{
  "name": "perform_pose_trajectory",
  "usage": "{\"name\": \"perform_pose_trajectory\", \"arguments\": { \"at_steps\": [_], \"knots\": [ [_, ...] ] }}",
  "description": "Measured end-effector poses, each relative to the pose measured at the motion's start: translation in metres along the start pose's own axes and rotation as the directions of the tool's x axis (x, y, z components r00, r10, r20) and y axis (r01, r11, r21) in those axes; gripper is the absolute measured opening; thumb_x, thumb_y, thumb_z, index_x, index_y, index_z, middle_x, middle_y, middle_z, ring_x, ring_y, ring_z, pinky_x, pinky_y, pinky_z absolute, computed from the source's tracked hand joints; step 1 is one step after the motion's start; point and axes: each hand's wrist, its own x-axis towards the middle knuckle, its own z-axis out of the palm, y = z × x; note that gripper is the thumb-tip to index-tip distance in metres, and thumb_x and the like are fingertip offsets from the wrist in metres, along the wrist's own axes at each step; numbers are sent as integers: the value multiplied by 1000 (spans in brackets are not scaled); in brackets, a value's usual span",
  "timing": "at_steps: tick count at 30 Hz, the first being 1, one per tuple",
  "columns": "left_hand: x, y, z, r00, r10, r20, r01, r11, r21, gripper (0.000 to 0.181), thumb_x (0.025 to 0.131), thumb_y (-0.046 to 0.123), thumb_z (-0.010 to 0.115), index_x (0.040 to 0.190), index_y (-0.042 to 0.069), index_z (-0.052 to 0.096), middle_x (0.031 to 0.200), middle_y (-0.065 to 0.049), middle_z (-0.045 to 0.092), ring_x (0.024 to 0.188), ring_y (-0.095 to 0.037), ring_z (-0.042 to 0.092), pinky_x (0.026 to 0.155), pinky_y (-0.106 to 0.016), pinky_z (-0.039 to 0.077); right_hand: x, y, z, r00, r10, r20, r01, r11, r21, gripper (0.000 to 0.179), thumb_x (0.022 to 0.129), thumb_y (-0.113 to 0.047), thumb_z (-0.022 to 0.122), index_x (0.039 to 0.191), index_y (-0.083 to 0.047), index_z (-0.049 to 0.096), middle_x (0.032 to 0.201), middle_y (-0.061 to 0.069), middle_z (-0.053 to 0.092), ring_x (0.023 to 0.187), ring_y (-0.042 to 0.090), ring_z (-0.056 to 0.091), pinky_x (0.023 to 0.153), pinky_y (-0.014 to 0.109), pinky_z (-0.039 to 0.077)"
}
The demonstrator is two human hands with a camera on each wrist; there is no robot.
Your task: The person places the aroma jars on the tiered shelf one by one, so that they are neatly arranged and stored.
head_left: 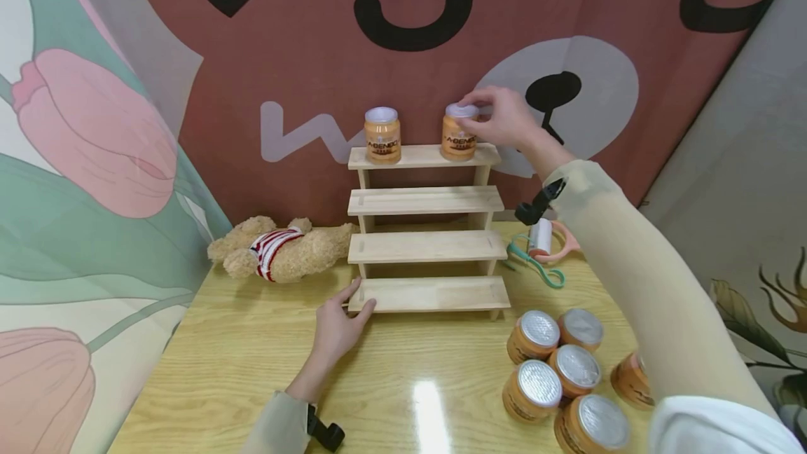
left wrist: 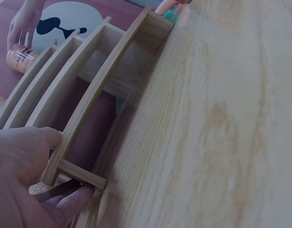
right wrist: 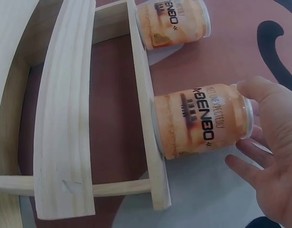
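A four-tier wooden step shelf [head_left: 425, 247] stands on the table. My left hand [head_left: 338, 324] grips the left end of its lowest step, with the thumb on top and fingers around the side support in the left wrist view. On the top step, near its right end, stands an upright orange labelled can [right wrist: 202, 121]. My right hand [head_left: 504, 118] pinches this can around its pale lid from above, thumb and fingers on opposite sides of the rim. A second matching can [head_left: 382, 139] stands on the left part of the top step.
Several more orange cans [head_left: 532, 391] with silvery tops stand at the table's right front. Behind them lie green-handled scissors [head_left: 536, 265] and a white roller [head_left: 541, 238] with a pink handle. A teddy bear [head_left: 293, 251] lies left of the shelf. A printed curtain [head_left: 284, 69] hangs behind.
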Motion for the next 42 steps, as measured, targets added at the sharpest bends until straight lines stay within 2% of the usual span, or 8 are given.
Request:
{"name": "perform_pose_trajectory", "arguments": {
  "at_steps": [11, 14, 23, 26, 30, 36, 40, 42],
  "knots": [
    [3, -1, -1, 1000, -13, -6, 13, 1000, -5, 58, 97, 28, 81, 150, 12, 63, 143, -21, 68, 56, -6, 44, 68, -25, 51, -25, 6, -30, 992, -98, -80, 95, 995, -42, 38, 99, -25, 76, 131, -4, 72, 138, 14, 67, 130, 32, 61, 111, 54, 53],
    [5, -2, -2, 1000, -13, -8, 12, 1000, -13, 58, 97, 28, 81, 150, 11, 62, 143, -20, 68, 57, -8, 45, 61, -23, 47, -33, 6, -37, 988, -130, -78, 125, 990, -68, 36, 99, -24, 76, 129, -4, 73, 136, 14, 68, 127, 32, 62, 109, 55, 54],
    [7, -3, -2, 1000, 8, -15, -8, 1000, 4, 58, 97, 28, 81, 149, 10, 63, 144, -18, 67, 58, -9, 45, 68, -25, 52, -63, 2, -44, 978, -207, -27, 203, 974, -104, 33, 95, -15, 80, 126, -5, 74, 123, 14, 71, 120, 31, 67, 103, 56, 57],
    [8, -3, 0, 1000, 2, -15, -2, 1000, -2, 58, 97, 28, 81, 149, 10, 63, 145, -18, 67, 57, -7, 44, 66, -24, 50, -74, 1, -45, 974, -227, -6, 224, 964, -143, 33, 95, -16, 81, 126, -7, 75, 121, 10, 72, 117, 28, 69, 100, 48, 60],
    [9, -3, 1, 1000, -5, -18, 5, 1000, -14, 58, 97, 28, 81, 149, 10, 63, 146, -17, 66, 51, -7, 37, 60, -23, 45, -89, 0, -44, 962, -275, 0, 270, 944, -190, 33, 93, -17, 83, 124, -9, 77, 120, 5, 75, 111, 21, 71, 95, 28, 61],
    [10, -4, 0, 1000, -8, -18, 8, 1000, -15, 59, 96, 28, 81, 149, 10, 63, 145, -16, 67, 47, -4, 33, 54, -22, 41, -112, 4, -40, 943, -331, 33, 331, 927, -176, 34, 88, -10, 86, 121, -7, 77, 113, 5, 75, 106, 24, 71, 89, 35, 63],
    [10, -3, -2, 1000, -12, -22, 12, 1000, -20, 59, 96, 28, 82, 149, 11, 63, 145, -17, 67, 45, -4, 29, 50, -22, 38, -124, 10, -40, 935, -349, 61, 354, 914, -198, 34, 87, -10, 88, 119, -10, 77, 115, 3, 77, 104, 20, 71, 88, 19, 56],
    [11, -3, -2, 1000, -11, -24, 11, 1000, -18, 59, 96, 29, 82, 149, 11, 63, 144, -17, 67, 46, -4, 29, 52, -22, 39, -129, 13, -40, 932, -355, 74, 363, 905, -223, 34, 87, -13, 88, 119, -13, 78, 115, 1, 79, 101, 17, 70, 86, 19, 51]
  ]
}}
